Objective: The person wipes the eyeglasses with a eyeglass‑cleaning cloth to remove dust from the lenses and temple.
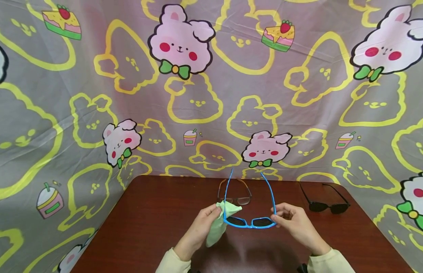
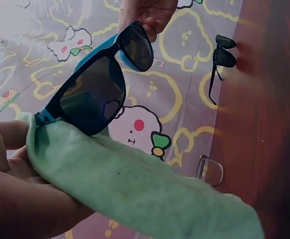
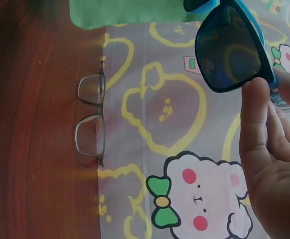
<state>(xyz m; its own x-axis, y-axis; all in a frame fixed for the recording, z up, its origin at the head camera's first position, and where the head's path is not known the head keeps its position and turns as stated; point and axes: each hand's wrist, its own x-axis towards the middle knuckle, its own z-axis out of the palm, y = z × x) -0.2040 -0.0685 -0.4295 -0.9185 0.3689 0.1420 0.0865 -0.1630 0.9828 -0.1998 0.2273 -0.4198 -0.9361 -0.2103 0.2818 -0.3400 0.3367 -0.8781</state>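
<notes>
Brown surface [image 1: 157, 216], lower frame | left hand [image 1: 198, 230] pinched green cloth [image 1: 216, 229] | right hand [image 1: 296, 224] pinched blue sunglasses [image 1: 249, 226] — lower-centre | black sunglasses [image 1: 339, 208] lay lower right

Two hands [image 1: 200, 228] [image 1: 296, 223], two pairs of sunglasses [image 1: 262, 222] [image 1: 338, 208], one pair of eyeglasses [image 1: 245, 201], one cloth [image 1: 216, 229], one table [image 1: 146, 220]

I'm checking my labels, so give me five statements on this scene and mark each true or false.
1. The right grip holds the blue sunglasses. True.
2. The black sunglasses rest on the table. True.
3. The left grip holds a white cloth. False: the cloth is green.
4. The black sunglasses are folded. False: they are spread open.
5. The clear-lensed glasses lie left of the black sunglasses in the head view. True.
</notes>
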